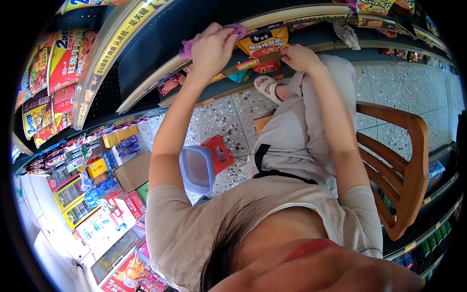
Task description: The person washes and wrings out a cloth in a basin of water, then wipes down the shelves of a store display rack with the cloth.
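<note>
One purple cloth lies bunched under the left hand at the upper middle of the frame, along the front edge of the upper shelf. It should be light, limp and soft, hard to damage and, with its rumpled surface, unlikely to slip; a grip on the thick bunched middle looks surest, since a loose corner would probably just trail. The left fingers are bent over the cloth with little gap between them, pinning it, and its ends stick out on both sides of the hand. The left arm reaches up the left-centre of the frame, nearly straight, back of the hand showing. The right arm runs up the right-centre, with the right hand at the lower shelf's edge, just beside the lower right corner of a yellow noodle packet. Its fingers are curled and partly drawn together; no cloth shows in them, and I cannot tell whether they grip the edge or touch the packet.
</note>
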`<control>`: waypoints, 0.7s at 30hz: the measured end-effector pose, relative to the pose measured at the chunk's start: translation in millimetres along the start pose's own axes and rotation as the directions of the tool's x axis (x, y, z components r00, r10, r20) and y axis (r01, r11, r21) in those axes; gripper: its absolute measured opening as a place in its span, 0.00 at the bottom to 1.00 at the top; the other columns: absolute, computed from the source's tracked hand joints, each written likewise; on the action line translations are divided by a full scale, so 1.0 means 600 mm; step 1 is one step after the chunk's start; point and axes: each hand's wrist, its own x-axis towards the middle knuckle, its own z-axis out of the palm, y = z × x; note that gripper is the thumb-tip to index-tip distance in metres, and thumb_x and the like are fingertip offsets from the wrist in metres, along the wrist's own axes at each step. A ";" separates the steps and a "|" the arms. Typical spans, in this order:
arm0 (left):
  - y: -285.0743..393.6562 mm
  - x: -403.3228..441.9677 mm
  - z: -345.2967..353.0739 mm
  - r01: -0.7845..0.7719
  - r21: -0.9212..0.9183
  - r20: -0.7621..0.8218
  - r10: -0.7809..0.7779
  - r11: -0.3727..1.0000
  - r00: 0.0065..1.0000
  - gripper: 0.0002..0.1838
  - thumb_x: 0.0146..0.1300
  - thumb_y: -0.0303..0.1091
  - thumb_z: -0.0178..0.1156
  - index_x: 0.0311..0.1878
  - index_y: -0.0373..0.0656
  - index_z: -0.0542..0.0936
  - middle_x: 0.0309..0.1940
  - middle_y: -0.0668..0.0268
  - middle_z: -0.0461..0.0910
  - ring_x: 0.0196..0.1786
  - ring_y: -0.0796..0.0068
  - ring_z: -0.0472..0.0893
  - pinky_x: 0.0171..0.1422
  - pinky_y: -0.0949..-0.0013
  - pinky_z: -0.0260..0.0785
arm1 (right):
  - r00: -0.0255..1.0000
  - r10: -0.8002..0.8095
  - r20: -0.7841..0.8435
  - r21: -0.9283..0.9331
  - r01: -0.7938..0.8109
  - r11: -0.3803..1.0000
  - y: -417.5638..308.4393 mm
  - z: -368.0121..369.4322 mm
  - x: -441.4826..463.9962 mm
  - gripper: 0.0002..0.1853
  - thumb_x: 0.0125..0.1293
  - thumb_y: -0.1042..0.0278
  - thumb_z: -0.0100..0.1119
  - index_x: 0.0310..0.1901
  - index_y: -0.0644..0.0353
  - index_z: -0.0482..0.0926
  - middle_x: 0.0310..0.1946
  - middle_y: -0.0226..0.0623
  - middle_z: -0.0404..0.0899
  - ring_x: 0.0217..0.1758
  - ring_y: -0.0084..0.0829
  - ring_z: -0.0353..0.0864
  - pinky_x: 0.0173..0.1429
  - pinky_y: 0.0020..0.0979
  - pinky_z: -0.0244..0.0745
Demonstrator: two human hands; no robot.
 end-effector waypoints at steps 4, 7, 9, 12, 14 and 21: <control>0.036 0.034 0.026 -0.036 -0.024 -0.008 0.036 0.999 0.999 0.11 0.59 0.40 0.60 0.39 0.45 0.84 0.32 0.64 0.78 0.36 0.59 0.79 0.42 0.59 0.69 | 1.000 -0.020 -0.008 -0.010 0.020 1.000 -0.004 -0.006 -0.007 0.15 0.64 0.60 0.53 0.47 0.56 0.79 0.44 0.46 0.80 0.50 0.45 0.79 0.53 0.44 0.74; 0.056 0.050 0.048 -0.076 -0.016 -0.063 0.075 0.997 0.995 0.11 0.58 0.40 0.60 0.38 0.45 0.84 0.31 0.64 0.77 0.36 0.57 0.79 0.42 0.58 0.69 | 0.999 -0.017 -0.031 -0.042 0.016 0.999 -0.009 -0.015 -0.016 0.14 0.64 0.60 0.53 0.46 0.56 0.80 0.43 0.45 0.81 0.49 0.45 0.79 0.52 0.45 0.74; 0.059 0.053 0.057 -0.083 -0.008 -0.082 0.082 0.996 0.993 0.11 0.58 0.41 0.61 0.38 0.46 0.84 0.32 0.65 0.77 0.36 0.57 0.79 0.43 0.58 0.69 | 0.998 -0.023 -0.057 -0.050 0.020 0.999 -0.013 -0.016 -0.018 0.13 0.63 0.60 0.53 0.44 0.57 0.81 0.42 0.44 0.81 0.48 0.45 0.80 0.51 0.45 0.75; 0.049 0.044 0.057 -0.100 -0.054 -0.125 0.092 0.994 0.988 0.12 0.58 0.42 0.61 0.38 0.46 0.85 0.32 0.64 0.78 0.36 0.57 0.79 0.43 0.59 0.70 | 0.996 -0.055 -0.066 -0.041 0.052 0.998 -0.028 -0.022 -0.016 0.13 0.63 0.61 0.53 0.43 0.57 0.81 0.39 0.44 0.82 0.45 0.46 0.80 0.50 0.44 0.75; 0.044 0.038 0.052 -0.074 -0.087 -0.123 0.063 0.993 0.990 0.12 0.58 0.42 0.61 0.38 0.46 0.85 0.31 0.64 0.78 0.36 0.58 0.80 0.43 0.59 0.71 | 0.979 -0.115 -0.166 0.010 0.118 0.993 -0.033 -0.019 -0.017 0.12 0.63 0.62 0.54 0.43 0.57 0.81 0.38 0.45 0.82 0.44 0.46 0.81 0.49 0.43 0.76; -0.015 -0.023 -0.010 0.174 -0.142 -0.023 -0.179 0.974 0.984 0.12 0.59 0.42 0.60 0.38 0.46 0.85 0.32 0.62 0.80 0.36 0.56 0.81 0.40 0.60 0.72 | 0.959 -0.094 -0.268 0.022 0.104 0.994 -0.035 -0.012 -0.034 0.12 0.63 0.63 0.53 0.44 0.55 0.81 0.37 0.44 0.82 0.43 0.46 0.81 0.48 0.44 0.76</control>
